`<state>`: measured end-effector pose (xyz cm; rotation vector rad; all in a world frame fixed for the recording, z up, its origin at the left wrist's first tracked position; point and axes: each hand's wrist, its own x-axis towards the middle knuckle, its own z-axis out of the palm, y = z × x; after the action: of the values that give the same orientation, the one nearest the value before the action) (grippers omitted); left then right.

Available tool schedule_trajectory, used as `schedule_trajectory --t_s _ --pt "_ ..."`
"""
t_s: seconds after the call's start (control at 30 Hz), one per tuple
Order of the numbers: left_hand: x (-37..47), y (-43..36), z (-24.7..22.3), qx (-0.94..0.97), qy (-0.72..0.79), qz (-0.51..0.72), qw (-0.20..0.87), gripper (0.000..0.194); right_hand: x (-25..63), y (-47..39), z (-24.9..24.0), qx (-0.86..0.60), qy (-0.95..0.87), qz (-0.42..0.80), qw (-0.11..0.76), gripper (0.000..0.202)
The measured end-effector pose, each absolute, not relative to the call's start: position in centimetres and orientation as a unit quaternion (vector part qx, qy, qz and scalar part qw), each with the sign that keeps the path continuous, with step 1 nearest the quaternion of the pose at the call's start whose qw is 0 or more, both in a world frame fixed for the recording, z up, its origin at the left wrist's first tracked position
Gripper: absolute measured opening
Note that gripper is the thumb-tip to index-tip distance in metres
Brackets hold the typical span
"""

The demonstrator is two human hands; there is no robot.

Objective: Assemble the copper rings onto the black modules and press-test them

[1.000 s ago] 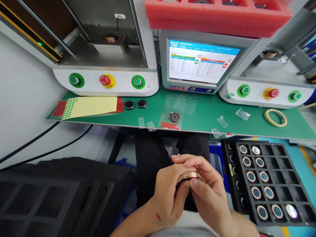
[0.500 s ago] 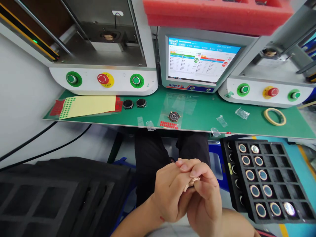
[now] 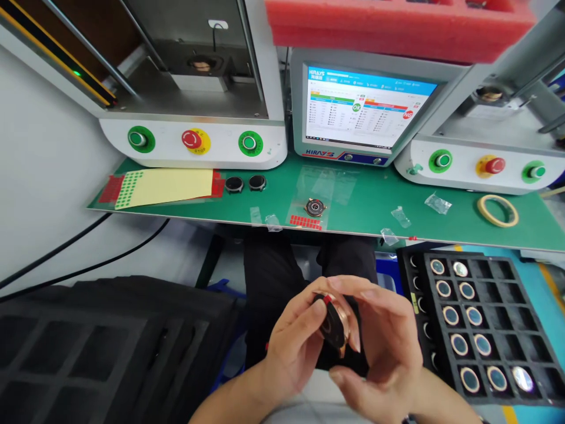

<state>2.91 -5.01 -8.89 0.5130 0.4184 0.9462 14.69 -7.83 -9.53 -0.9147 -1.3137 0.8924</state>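
Observation:
My left hand (image 3: 293,338) is closed on a round watch case (image 3: 334,327) with a black back and a rose-gold rim. The case is tilted, its back toward the left thumb, and a small red piece shows at its upper edge. Cupped around the right side of the case is my right hand (image 3: 388,335), open, its thumb apart from the case. Its fingertips reach over the top of the left hand; whether they touch the case I cannot tell. Another watch case (image 3: 315,206) lies back up on a clear film on the green bench, above a sheet of red stickers (image 3: 305,222).
Two dark watches (image 3: 234,185) lie beside a yellow sticker sheet (image 3: 170,187). A black foam tray (image 3: 497,318) with several round watch parts is at right; stacked black trays (image 3: 83,347) are at left. A tape roll (image 3: 497,211), monitor (image 3: 371,112) and button panels (image 3: 192,144) line the bench.
The hands were clasped together around the case, mostly hiding it. Now they have parted, the right hand has opened, and the case shows in the left hand. The view has shifted slightly.

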Motion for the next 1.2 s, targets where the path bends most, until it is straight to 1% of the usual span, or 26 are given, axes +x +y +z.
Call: schedule_trajectory --t_s 0.07,0.13,0.23,0.33,0.47,0.57,0.63,0.7,0.77,0.8,0.83,0.93,1.0,1.13,1.2 --pt "3.0 -5.1 -8.7 0.198 0.195 0.422 0.863 0.029 15.3 -7.5 -10.2 -0.374 -0.617 0.334 0.607 0.077" --pt "3.0 -5.3 -8.7 0.17 0.18 0.405 0.88 0.029 15.7 -7.2 -10.6 -0.367 -0.632 0.306 0.61 0.08" --pt "3.1 -5.3 -8.6 0.152 0.168 0.401 0.888 0.03 15.9 -6.8 -10.8 -0.361 -0.627 0.322 0.611 0.08" --pt "3.2 -5.3 -8.3 0.144 0.163 0.378 0.9 0.034 16.0 -6.5 -10.6 -0.342 -0.625 0.324 0.623 0.073" --pt "3.5 -5.6 -7.9 0.138 0.209 0.364 0.897 0.042 16.3 -6.4 -10.4 -0.323 -0.629 0.313 0.633 0.06" --pt "3.7 -5.8 -7.7 0.134 0.213 0.369 0.895 0.039 16.7 -6.5 -10.5 -0.32 -0.633 0.326 0.625 0.061" --pt "3.8 -5.8 -7.6 0.127 0.199 0.373 0.897 0.034 16.9 -6.7 -10.6 -0.318 -0.632 0.342 0.619 0.059" --pt "3.8 -5.8 -7.6 0.119 0.197 0.37 0.9 0.031 17.0 -6.9 -10.7 -0.317 -0.631 0.362 0.608 0.051" --pt "3.8 -5.6 -7.8 0.106 0.206 0.364 0.902 0.032 17.0 -6.8 -10.9 -0.316 -0.629 0.384 0.598 0.041" --pt "3.7 -5.5 -7.9 0.099 0.21 0.362 0.903 0.034 17.0 -6.7 -11.0 -0.311 -0.629 0.39 0.597 0.039" --pt "3.7 -5.4 -8.1 0.091 0.215 0.36 0.903 0.034 16.9 -6.5 -11.2 -0.302 -0.628 0.39 0.602 0.04" --pt "3.8 -5.0 -8.8 0.082 0.218 0.352 0.906 0.034 16.9 -5.9 -12.1 -0.283 -0.631 0.362 0.625 0.054" --pt "4.1 -4.7 -9.1 0.094 0.221 0.346 0.907 0.038 17.0 -5.6 -12.6 -0.288 -0.638 0.339 0.629 0.059" --pt "4.9 -3.8 -9.6 0.135 0.234 0.324 0.907 0.052 17.6 -4.8 -13.1 -0.296 -0.645 0.336 0.619 0.057" --pt "5.0 -2.4 -10.3 0.197 0.256 0.307 0.895 0.057 18.2 -4.3 -13.2 -0.308 -0.633 0.327 0.631 0.056"
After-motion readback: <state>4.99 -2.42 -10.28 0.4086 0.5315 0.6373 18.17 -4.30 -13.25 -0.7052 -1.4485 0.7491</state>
